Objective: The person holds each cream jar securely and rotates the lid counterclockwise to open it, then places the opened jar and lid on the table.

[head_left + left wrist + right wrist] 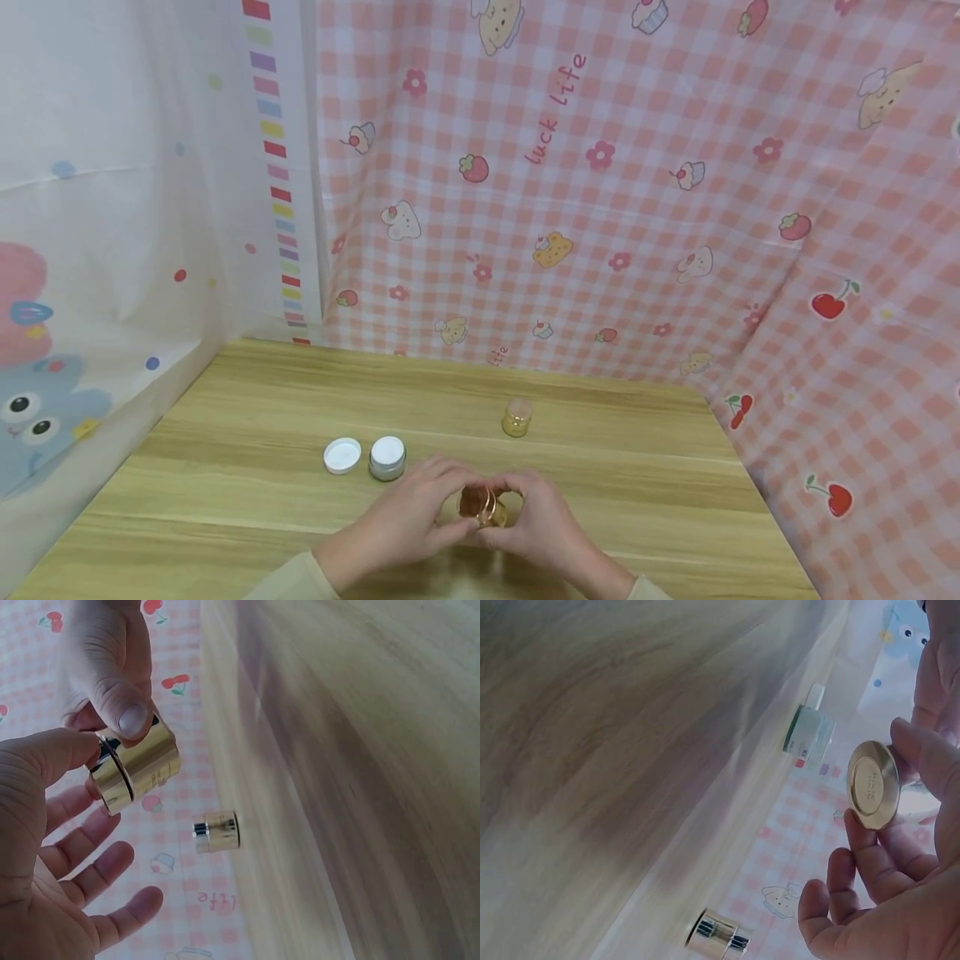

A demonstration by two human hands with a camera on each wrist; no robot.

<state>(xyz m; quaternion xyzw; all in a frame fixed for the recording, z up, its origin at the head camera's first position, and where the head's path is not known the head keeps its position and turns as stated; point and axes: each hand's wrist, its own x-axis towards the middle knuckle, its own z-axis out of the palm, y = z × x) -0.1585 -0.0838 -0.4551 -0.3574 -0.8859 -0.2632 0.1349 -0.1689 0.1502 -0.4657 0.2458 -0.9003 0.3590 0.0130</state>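
Both hands hold a small shiny gold cosmetic jar point(150, 757) just above the table, close to its near edge in the head view. My left hand point(401, 517) pinches the lid end between thumb and index finger, its other fingers spread loosely. On the base end, my right hand point(547, 521) grips with thumb and fingers. A thin dark seam runs between the two parts in the left wrist view. The right wrist view shows the jar's round underside point(871, 787), marked with small lettering.
Beyond the hands stands a second gold jar point(517, 418). To the left are a glass jar with a white top point(387, 460) and, beside it, a white round lid point(342, 456) lying flat. Patterned cloth point(540, 200) hangs behind and at both sides of the wooden table point(225, 467).
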